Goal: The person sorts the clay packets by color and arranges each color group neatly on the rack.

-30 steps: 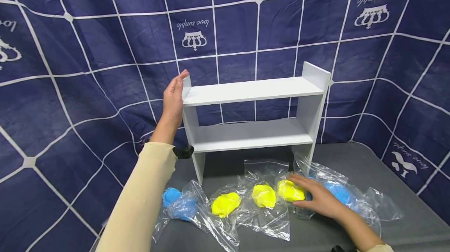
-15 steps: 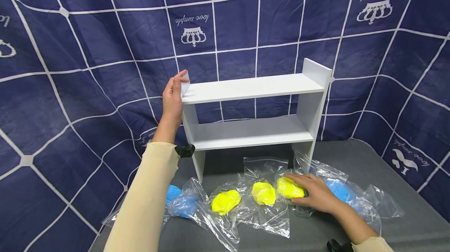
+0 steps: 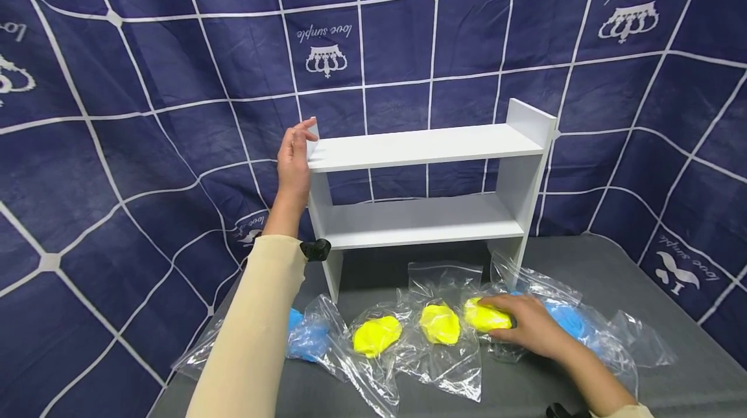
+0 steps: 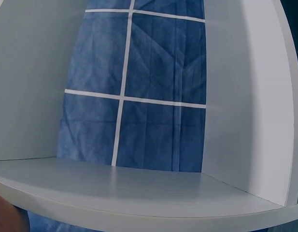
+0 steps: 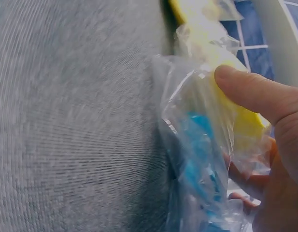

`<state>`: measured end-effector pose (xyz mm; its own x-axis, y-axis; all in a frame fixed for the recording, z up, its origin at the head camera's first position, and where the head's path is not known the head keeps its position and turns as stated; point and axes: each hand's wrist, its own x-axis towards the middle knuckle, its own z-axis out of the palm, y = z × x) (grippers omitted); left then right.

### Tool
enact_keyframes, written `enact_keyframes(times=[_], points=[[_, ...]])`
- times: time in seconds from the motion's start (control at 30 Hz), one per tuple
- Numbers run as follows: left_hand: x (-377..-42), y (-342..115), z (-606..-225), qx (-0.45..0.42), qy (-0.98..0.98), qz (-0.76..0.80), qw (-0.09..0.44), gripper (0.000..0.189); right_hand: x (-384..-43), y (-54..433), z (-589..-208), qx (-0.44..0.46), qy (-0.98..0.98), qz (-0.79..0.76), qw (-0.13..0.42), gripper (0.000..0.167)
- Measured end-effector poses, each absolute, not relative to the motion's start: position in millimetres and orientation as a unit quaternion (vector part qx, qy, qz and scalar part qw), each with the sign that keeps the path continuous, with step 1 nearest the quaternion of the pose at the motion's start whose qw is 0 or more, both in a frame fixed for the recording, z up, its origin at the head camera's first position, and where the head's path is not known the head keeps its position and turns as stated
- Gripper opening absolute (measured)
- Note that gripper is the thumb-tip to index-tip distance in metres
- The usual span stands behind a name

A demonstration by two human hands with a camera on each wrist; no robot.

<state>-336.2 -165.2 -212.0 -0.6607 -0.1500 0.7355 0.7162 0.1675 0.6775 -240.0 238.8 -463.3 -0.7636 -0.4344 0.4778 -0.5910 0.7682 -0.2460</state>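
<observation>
A white two-tier shelf (image 3: 423, 147) stands upright at the back. My left hand (image 3: 294, 162) grips the top of its left side panel, fingers bent over the edge. In the left wrist view the shelf's inside (image 4: 226, 96) fills the picture, and only a bit of the hand shows. At the front right, my right hand (image 3: 533, 327) holds a clear zip bag with a yellow clay-like lump (image 3: 484, 315). The right wrist view shows the thumb on one side of the yellow lump (image 5: 250, 121) and bent fingers behind, partly hidden. That bag still lies on the table.
Two more bagged yellow lumps, a middle one (image 3: 440, 324) and a left one (image 3: 377, 336), lie in the same row. Bagged blue lumps lie at the right (image 3: 565, 319) and left (image 3: 308, 340). A blue checked cloth (image 3: 397, 35) hangs behind the grey table (image 3: 659, 353).
The left hand's fingers have bent further over the panel edge. My right hand's fingers have drawn closer round the yellow lump. The left sleeve now covers more of the left blue lump.
</observation>
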Motion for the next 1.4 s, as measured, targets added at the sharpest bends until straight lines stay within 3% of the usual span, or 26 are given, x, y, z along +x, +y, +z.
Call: enact_keyframes(times=[0.13,0.4,0.73,0.97,1.4], points=[[-335.7,-162.4,-213.8,-0.214,-0.679,-0.606,0.355,0.030,-234.7,241.0,-458.9,0.277,-0.912,0.203,0.225,0.052],[-335.5,-158.0,-212.0,-0.225,-0.683,-0.589,0.369,0.032,-226.8,241.4,-434.0,0.243,-0.916,0.227,0.224,0.054],[-334.1,-157.6,-213.1,-0.223,-0.689,-0.579,0.375,0.032,-219.0,246.5,-386.5,0.225,-0.917,0.216,0.250,0.053],[-370.7,-171.5,-231.2,-0.219,-0.685,-0.568,0.401,0.030,-218.8,245.5,-355.5,0.239,-0.907,0.205,0.281,0.054],[-371.2,-174.7,-232.6,-0.229,-0.672,-0.560,0.427,0.031,-200.4,239.1,-272.7,0.270,-0.866,0.234,0.350,0.067]])
